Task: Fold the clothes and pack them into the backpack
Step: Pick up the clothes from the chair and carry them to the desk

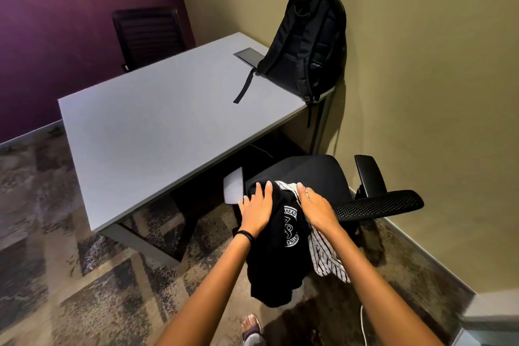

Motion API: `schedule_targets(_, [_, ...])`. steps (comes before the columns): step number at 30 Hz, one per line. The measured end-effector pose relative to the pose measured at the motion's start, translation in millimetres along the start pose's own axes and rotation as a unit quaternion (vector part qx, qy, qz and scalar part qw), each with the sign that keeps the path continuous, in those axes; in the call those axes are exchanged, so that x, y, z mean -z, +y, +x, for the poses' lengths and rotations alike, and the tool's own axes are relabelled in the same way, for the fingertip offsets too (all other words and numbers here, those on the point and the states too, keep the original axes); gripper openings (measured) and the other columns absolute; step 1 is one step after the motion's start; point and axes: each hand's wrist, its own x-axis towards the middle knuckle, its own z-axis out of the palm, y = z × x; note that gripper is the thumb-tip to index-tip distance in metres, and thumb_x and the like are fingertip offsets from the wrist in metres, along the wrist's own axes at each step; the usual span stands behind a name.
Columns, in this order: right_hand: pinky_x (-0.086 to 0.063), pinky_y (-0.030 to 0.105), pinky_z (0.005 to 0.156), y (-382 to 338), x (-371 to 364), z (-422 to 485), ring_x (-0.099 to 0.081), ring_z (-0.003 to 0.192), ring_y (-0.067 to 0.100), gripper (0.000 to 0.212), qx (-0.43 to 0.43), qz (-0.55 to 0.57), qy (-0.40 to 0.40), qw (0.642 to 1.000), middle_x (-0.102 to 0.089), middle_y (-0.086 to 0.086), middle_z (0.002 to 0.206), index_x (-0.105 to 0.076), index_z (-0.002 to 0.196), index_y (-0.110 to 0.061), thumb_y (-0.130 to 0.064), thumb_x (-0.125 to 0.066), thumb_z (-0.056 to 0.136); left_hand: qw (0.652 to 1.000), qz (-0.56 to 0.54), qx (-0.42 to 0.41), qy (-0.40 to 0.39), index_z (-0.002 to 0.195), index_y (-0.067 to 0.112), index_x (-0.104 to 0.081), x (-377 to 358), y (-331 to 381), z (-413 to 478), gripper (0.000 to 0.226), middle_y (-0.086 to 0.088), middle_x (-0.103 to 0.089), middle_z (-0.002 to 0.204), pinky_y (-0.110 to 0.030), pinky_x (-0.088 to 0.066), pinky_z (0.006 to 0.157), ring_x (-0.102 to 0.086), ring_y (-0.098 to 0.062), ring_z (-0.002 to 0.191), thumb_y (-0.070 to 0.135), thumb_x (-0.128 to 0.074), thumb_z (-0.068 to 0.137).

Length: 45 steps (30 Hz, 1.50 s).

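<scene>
Both hands, the left hand (256,212) and right hand (316,209), are resting with fingers spread flat on the black shirt (278,255) and striped shirt (327,258) draping off the chair seat's (317,174) front edge, likely slipping floorward if lifted loosely, while the backpack (306,39) is leaning at the tabletop's (157,121) far right corner.

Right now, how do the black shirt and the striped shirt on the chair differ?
The black shirt is plain dark with a round white logo; the striped shirt is white with thin dark stripes. The black shirt lies on top, the striped one mostly beneath it. Both are unfolded, draped over the chair.
</scene>
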Motion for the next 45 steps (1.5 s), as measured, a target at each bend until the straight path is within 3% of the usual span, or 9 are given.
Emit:
schedule_targets(5, [-0.030, 0.032, 0.102, -13.4, 1.6, -6.9, -0.041, 0.130, 0.023, 0.049, 0.012, 0.037, -0.034, 0.999, -0.050, 0.003, 0.138, -0.047, 0.134, -0.021, -0.046, -0.023, 0.100, 0.996, -0.089, -0.014, -0.001, 0.147, 0.021, -0.020, -9.3, 22.1, 1.9, 0.045, -0.012, -0.014, 0.157, -0.052, -0.009, 0.116, -0.011, -0.029, 0.145, 0.027, -0.012, 0.102])
schedule_targets(11, [-0.027, 0.031, 0.106, -27.2, -2.5, -3.8, -0.038, 0.133, 0.019, 0.049, -0.014, 0.102, -0.043, 0.994, -0.046, 0.000, 0.142, -0.045, 0.136, -0.024, -0.047, -0.023, 0.099, 0.958, -0.277, 0.076, -0.019, 0.146, 0.027, -0.028, -8.6, 42.8, -4.2, 0.060, -0.011, -0.027, 0.153, -0.043, -0.022, 0.115, -0.029, -0.031, 0.139, 0.058, -0.021, 0.095])
schedule_targets(16, [-0.032, 0.032, 0.102, -31.2, -4.0, -4.6, -0.043, 0.129, 0.022, 0.050, -0.041, 0.174, -0.033, 0.983, -0.049, 0.003, 0.139, -0.048, 0.134, -0.021, -0.048, -0.026, 0.098, 0.950, -0.309, 0.052, 0.002, 0.149, 0.025, -0.020, -12.3, 48.2, -12.5, 0.058, -0.001, -0.012, 0.158, -0.036, -0.013, 0.118, -0.010, -0.020, 0.146, 0.050, -0.027, 0.098])
schedule_targets(20, [-0.031, 0.033, 0.104, -25.4, -6.3, -6.5, -0.041, 0.130, 0.022, 0.049, -0.038, 0.185, -0.039, 0.981, -0.047, 0.003, 0.141, -0.044, 0.138, -0.023, -0.048, -0.029, 0.098, 0.946, -0.320, 0.036, 0.037, 0.148, 0.030, -0.023, -17.1, 43.5, -16.5, 0.054, -0.001, -0.014, 0.158, -0.039, -0.016, 0.118, -0.019, -0.022, 0.144, 0.048, -0.033, 0.098])
schedule_targets(23, [-0.033, 0.027, 0.097, -24.9, -6.4, -11.8, -0.046, 0.125, 0.019, 0.043, -0.004, 0.208, -0.033, 0.977, -0.052, 0.001, 0.136, -0.048, 0.134, -0.023, -0.042, -0.035, 0.098, 0.939, -0.334, 0.015, 0.076, 0.148, 0.032, -0.022, -18.3, 46.5, -23.5, 0.051, 0.000, -0.012, 0.158, -0.042, -0.017, 0.118, -0.018, -0.021, 0.144, 0.042, -0.034, 0.099])
schedule_targets(27, [-0.035, 0.021, 0.091, -26.4, -9.4, -21.6, -0.050, 0.116, 0.010, 0.038, 0.021, 0.244, 0.000, 0.969, -0.057, -0.008, 0.124, -0.051, 0.132, -0.023, -0.036, -0.039, 0.098, 0.925, -0.360, -0.013, 0.122, 0.147, 0.028, -0.022, -23.9, 47.9, -30.1, 0.048, 0.001, -0.006, 0.158, -0.034, -0.016, 0.116, -0.012, -0.019, 0.145, 0.030, -0.036, 0.101])
schedule_targets(30, [-0.038, 0.020, 0.087, -24.0, -15.0, -26.2, -0.054, 0.112, 0.010, 0.036, 0.030, 0.261, 0.015, 0.965, -0.060, -0.002, 0.124, -0.055, 0.129, -0.022, -0.034, -0.043, 0.097, 0.909, -0.387, -0.019, 0.154, 0.147, 0.027, -0.024, -29.8, 46.8, -36.7, 0.049, 0.003, -0.004, 0.158, -0.033, -0.018, 0.116, -0.011, -0.016, 0.145, 0.028, -0.039, 0.100])
schedule_targets(40, [-0.036, 0.016, 0.095, -44.3, -27.6, -50.4, -0.048, 0.122, 0.007, 0.038, 0.092, 0.289, -0.018, 0.953, -0.055, -0.004, 0.133, -0.052, 0.132, -0.018, -0.031, -0.044, 0.097, 0.875, -0.414, -0.026, 0.249, 0.143, 0.029, -0.031, -18.2, 28.9, -66.7, 0.044, 0.012, -0.011, 0.156, -0.025, -0.019, 0.114, -0.016, -0.006, 0.141, 0.027, -0.040, 0.100])
schedule_targets(45, [-0.038, 0.009, 0.088, -74.5, -43.4, -62.2, -0.051, 0.108, -0.003, 0.034, 0.140, 0.308, -0.048, 0.940, -0.059, -0.011, 0.122, -0.056, 0.128, -0.022, -0.030, -0.045, 0.097, 0.857, -0.423, -0.033, 0.292, 0.142, 0.031, -0.035, 8.3, 8.2, -78.1, 0.044, 0.012, -0.013, 0.156, -0.025, -0.024, 0.114, -0.019, 0.001, 0.137, 0.028, -0.043, 0.099])
